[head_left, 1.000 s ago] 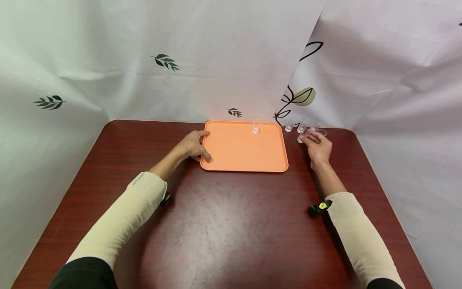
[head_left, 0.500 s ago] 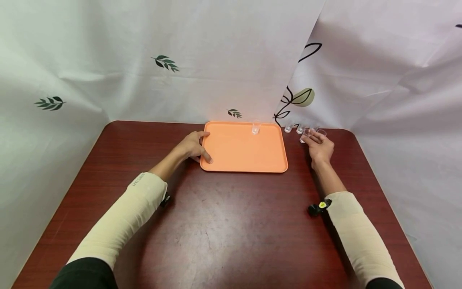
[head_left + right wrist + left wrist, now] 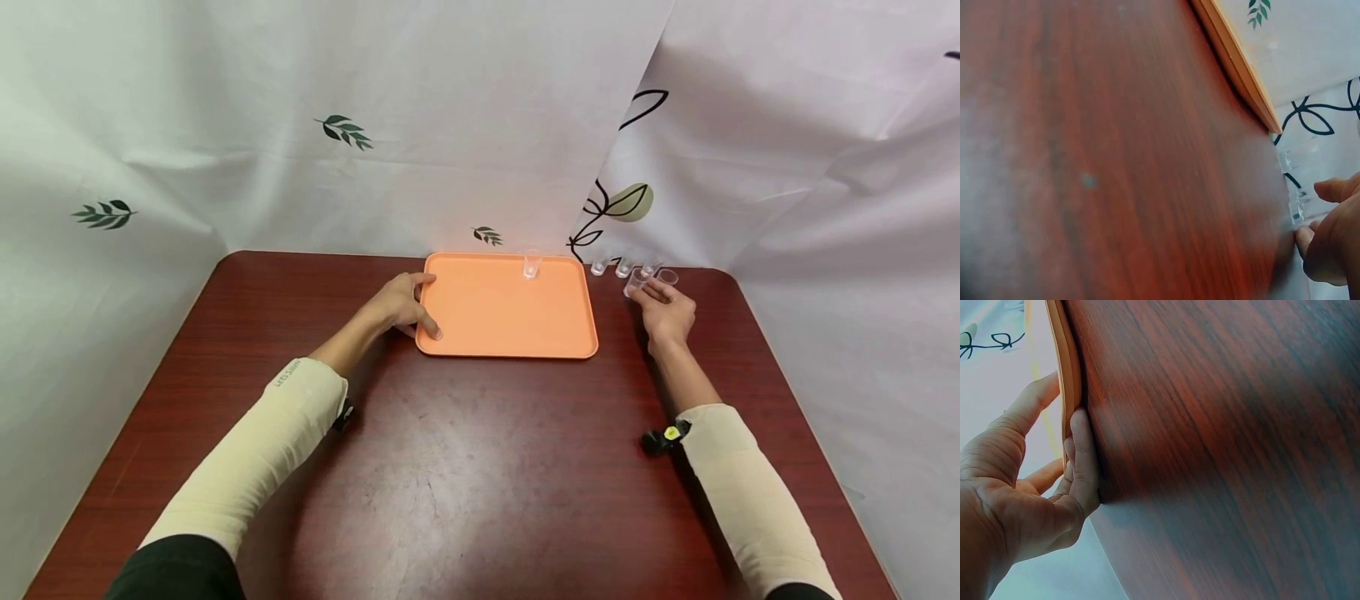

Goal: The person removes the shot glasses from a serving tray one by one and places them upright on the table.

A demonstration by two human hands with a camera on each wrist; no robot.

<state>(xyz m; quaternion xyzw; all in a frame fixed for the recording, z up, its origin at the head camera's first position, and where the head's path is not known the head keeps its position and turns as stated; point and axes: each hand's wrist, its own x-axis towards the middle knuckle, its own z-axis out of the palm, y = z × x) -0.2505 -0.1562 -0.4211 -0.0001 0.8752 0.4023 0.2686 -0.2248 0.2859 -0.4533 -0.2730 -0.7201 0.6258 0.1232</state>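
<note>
In the head view, my left hand (image 3: pixel 403 302) grips the left end of the orange tray (image 3: pixel 510 308). The thumb lies on its top; in the left wrist view, fingers (image 3: pixel 1085 450) curl round the edge. A small clear cup (image 3: pixel 531 267) stands on the tray's back part. At the far right, my right hand (image 3: pixel 667 317) has its fingertips at a clear cup (image 3: pixel 633 285) in front of the others. The right wrist view shows thumb and fingers spread apart, with a clear cup (image 3: pixel 1296 207) just beyond their tips. Contact is hard to tell.
Several more clear cups line the back edge, among them a left one (image 3: pixel 598 267) and one near the middle (image 3: pixel 623 267). A round clear rim (image 3: pixel 667 276) shows behind the right hand. White leaf-printed cloth (image 3: pixel 420 125) hangs behind the dark red wooden table (image 3: pixel 480 458).
My right hand and the front cup shifted slightly to the right. The right fingers then drew back, leaving more of that cup in sight. My left hand and the tray stayed in place.
</note>
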